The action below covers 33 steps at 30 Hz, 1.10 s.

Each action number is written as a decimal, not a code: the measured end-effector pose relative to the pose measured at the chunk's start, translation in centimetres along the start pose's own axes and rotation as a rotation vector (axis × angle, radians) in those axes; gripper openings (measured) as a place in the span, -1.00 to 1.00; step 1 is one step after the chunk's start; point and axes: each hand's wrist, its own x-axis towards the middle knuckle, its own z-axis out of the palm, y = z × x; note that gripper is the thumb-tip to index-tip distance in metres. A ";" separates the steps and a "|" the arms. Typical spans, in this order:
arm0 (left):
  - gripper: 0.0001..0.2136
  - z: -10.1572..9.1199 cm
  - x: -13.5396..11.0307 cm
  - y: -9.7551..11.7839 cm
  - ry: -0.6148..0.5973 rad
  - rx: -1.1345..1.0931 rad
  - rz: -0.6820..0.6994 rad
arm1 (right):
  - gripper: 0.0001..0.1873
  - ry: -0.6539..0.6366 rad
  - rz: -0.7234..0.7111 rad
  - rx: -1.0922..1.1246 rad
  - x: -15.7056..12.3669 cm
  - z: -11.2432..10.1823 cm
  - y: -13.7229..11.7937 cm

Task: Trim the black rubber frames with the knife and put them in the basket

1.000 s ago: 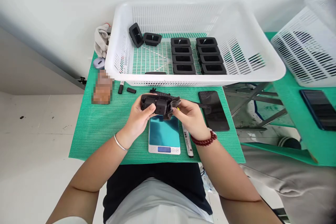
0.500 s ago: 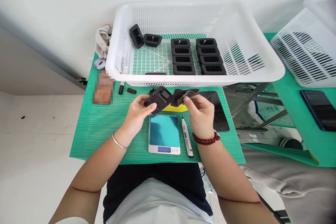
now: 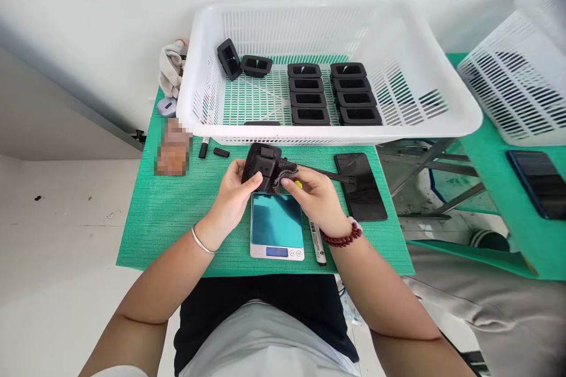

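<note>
My left hand (image 3: 234, 191) grips a black plastic housing (image 3: 263, 159) by its left side, raised block toward me. My right hand (image 3: 312, 194) pinches a dark grey cloth (image 3: 286, 175), which touches the housing's right edge. Below the hands lies a silver kitchen scale (image 3: 277, 227) with a shiny top. A white marker (image 3: 316, 241) rests beside it, its upper end hidden by my right hand. A yellow thing (image 3: 299, 184) shows slightly behind my right fingers, mostly covered.
A white plastic basket (image 3: 327, 134) holding several black housings (image 3: 308, 84) stands at the back. A black phone (image 3: 365, 188) is on the right of the green table (image 3: 177, 224). A black cap (image 3: 221, 152) lies left. Another person's leg (image 3: 495, 306) is at right.
My right hand has moved left, bringing the cloth against the housing. My left hand has turned the housing more upright. The phone is now less covered.
</note>
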 end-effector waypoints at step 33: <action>-0.64 -0.8 0.2 -0.5 0.002 0.124 0.051 | -0.79 0.138 0.168 0.204 -0.1 -0.2 1.0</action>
